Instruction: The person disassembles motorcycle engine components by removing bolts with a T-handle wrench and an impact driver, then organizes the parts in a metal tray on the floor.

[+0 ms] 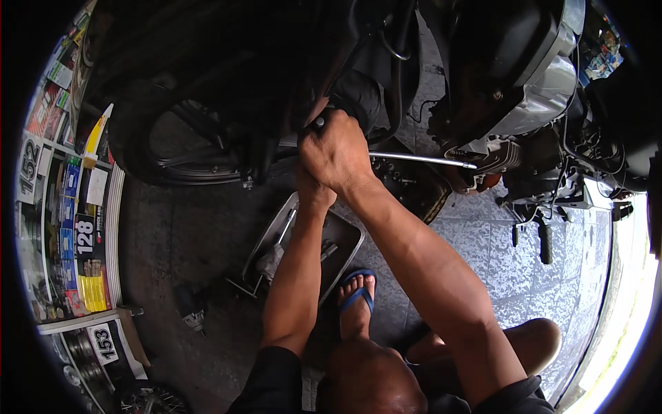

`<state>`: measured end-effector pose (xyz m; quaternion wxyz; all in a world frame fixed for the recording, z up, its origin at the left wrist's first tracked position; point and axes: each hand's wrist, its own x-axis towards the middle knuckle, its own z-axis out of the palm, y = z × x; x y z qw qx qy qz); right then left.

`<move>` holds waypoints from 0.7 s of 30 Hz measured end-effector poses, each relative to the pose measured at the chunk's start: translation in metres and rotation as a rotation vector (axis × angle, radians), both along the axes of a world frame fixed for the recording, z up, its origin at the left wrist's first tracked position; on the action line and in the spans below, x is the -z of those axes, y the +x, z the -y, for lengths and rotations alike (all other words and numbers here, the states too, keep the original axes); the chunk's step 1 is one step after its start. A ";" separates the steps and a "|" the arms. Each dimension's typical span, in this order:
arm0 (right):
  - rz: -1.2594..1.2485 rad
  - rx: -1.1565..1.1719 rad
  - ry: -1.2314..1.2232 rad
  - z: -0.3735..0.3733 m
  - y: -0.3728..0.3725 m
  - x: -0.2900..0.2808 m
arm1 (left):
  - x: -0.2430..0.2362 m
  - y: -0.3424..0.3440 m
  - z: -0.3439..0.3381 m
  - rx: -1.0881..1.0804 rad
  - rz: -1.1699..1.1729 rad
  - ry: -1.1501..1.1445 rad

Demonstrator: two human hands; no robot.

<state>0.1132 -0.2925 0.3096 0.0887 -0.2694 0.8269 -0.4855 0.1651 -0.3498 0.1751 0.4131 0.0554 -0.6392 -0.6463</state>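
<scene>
My right hand (338,148) is closed around the handle of a T-handle wrench (424,159). A dark, rounded handle end pokes out by the thumb side, and the long silver shaft runs off to the right, its tip in front of an engine part. My left hand (316,191) is just below and partly behind the right one; its fingers are hidden. Both hands are beside the dark body of a motorcycle (227,76). Under my forearms a grey metal tray (354,230) lies on the floor, with a silver-shafted tool (286,225) and other metal pieces in it.
A motorcycle wheel (200,178) is at the left. At the right stand an engine (503,155) and a black handlebar grip (545,243). Shelves of colourful packages (69,228) line the left side. A small metal part (194,319) lies on the dark floor. My sandalled foot (357,303) is near the tray.
</scene>
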 end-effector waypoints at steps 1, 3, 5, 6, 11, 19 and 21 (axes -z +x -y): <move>-0.013 0.032 -0.021 -0.001 -0.001 0.001 | 0.000 -0.005 -0.002 0.002 -0.020 0.040; -0.098 0.023 0.026 0.000 -0.007 0.000 | -0.003 -0.012 -0.005 -0.051 -0.025 0.045; -0.177 0.021 0.083 0.001 -0.012 0.003 | -0.001 -0.015 -0.011 -0.092 -0.003 0.021; -0.158 0.026 0.110 0.004 -0.013 0.004 | 0.001 -0.013 -0.014 -0.130 0.064 0.075; -0.097 -0.042 0.098 0.008 -0.014 0.009 | -0.001 -0.011 -0.010 -0.237 0.215 -0.184; 0.110 -0.157 0.240 0.015 -0.028 -0.011 | -0.005 0.002 -0.005 -0.215 0.480 -0.233; 0.190 -0.187 0.297 0.014 -0.036 -0.012 | -0.021 -0.005 -0.018 -0.280 0.383 -0.203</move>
